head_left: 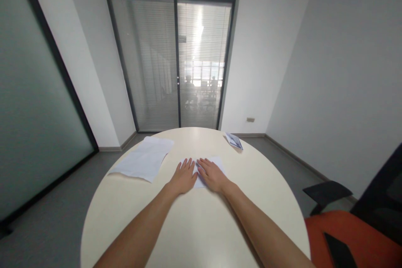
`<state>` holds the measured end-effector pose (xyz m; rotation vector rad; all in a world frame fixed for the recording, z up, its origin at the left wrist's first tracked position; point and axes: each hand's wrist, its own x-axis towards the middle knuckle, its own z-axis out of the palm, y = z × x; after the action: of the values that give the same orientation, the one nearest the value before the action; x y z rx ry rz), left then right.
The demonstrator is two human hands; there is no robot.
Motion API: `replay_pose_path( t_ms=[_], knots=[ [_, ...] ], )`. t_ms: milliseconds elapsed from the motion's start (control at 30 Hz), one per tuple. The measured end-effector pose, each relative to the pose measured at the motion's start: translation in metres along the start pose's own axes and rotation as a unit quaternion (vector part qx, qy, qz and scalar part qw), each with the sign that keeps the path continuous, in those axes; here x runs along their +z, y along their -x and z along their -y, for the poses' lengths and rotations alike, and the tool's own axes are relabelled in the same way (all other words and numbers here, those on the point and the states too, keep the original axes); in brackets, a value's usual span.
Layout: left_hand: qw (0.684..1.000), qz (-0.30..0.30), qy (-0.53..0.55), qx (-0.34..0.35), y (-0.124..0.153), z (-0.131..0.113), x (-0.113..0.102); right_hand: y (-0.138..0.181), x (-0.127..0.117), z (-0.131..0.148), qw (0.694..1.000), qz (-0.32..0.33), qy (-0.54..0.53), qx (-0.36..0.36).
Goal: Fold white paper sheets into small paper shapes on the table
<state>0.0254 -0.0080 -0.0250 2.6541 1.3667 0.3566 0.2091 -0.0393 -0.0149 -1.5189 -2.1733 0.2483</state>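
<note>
We sit in a small office rm w/ plain white walls (345,71) and a grey floor (63,213). Straight ahead we see a dark-framed glass door (176,63) w/ blinds down, daylight glaring thru the right half. Frosted glass partition (28,104) on our left. Round cream table (194,217) in front of us, orange chair (361,238) w/ black armrest at right. Wall socket (250,119) low by the skirting.

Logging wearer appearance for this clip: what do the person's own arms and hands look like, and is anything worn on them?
Both arms are bare as far up as the frame shows: no sleeves in view. The left hand and right hand wear no gloves, and no watch, bracelet or ring can be made out on either, though small items would be hard to see at this size.
</note>
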Motion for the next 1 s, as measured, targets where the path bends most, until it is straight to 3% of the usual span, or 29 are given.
replay_pose_path(
  t_ms=[200, 400, 500, 600, 733, 867, 1000],
  knots=[
    [0.999, 0.02, -0.033, -0.018, 0.0, -0.004, -0.004, 0.004, -0.005, -0.005, 0.991, 0.092, 0.053, 0.084],
    [0.998, 0.038, -0.037, -0.02, 0.002, -0.005, -0.009, 0.004, -0.017, -0.009, 0.974, 0.108, 0.109, 0.166],
    [0.998, 0.042, -0.031, -0.02, 0.004, -0.006, -0.012, 0.005, -0.018, -0.013, 0.968, 0.08, 0.127, 0.199],
    [0.999, 0.043, -0.027, -0.018, 0.005, -0.007, -0.015, 0.005, -0.02, -0.012, 0.971, 0.026, 0.152, 0.182],
    [0.999, 0.04, -0.029, -0.022, 0.005, -0.007, -0.015, 0.004, -0.02, -0.002, 0.989, -0.019, 0.12, 0.09],
    [0.999, 0.032, -0.035, -0.027, 0.005, -0.008, -0.014, 0.004, -0.014, 0.003, 0.997, 0.054, 0.04, 0.044],
    [0.998, 0.032, -0.049, -0.033, 0.003, -0.009, -0.013, 0.005, -0.013, -0.001, 0.99, 0.107, 0.055, 0.079]
  ],
)
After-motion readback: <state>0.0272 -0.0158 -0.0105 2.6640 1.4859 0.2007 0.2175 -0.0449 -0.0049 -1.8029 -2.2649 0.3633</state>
